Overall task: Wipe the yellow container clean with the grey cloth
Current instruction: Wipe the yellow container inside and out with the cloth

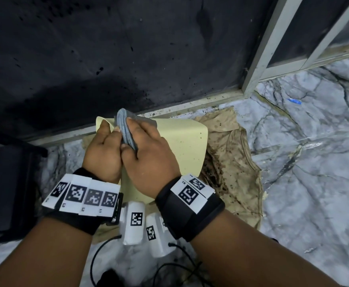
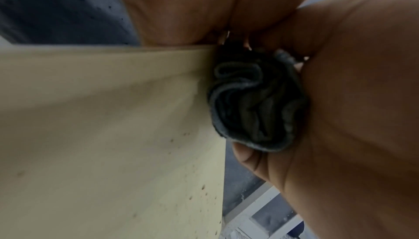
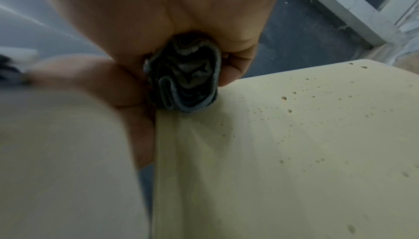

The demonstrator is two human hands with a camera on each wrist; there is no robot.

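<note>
The yellow container [image 1: 181,146] is held up at the middle of the scene, above a stained beige cloth [image 1: 235,162] spread on the marble floor [image 1: 314,183], close to the dark wall [image 1: 107,48] on the far side. The left hand [image 1: 102,152] grips the container's left edge, its fingers curled over the rim near the far left corner. The right hand [image 1: 146,160] lies just to its right, thumb and fingers closed round the grey cloth [image 1: 126,129], which is bunched into thick folds and pressed against the container's rim between the two hands. The right wrist view shows the cloth wad [image 3: 186,81] sitting on the container's edge, with small dark specks scattered over the pale yellow wall [image 3: 317,135] to the right. A white-framed panel [image 1: 262,59] stands at the far right. A dark box [image 1: 8,183] sits at the near left.
</note>
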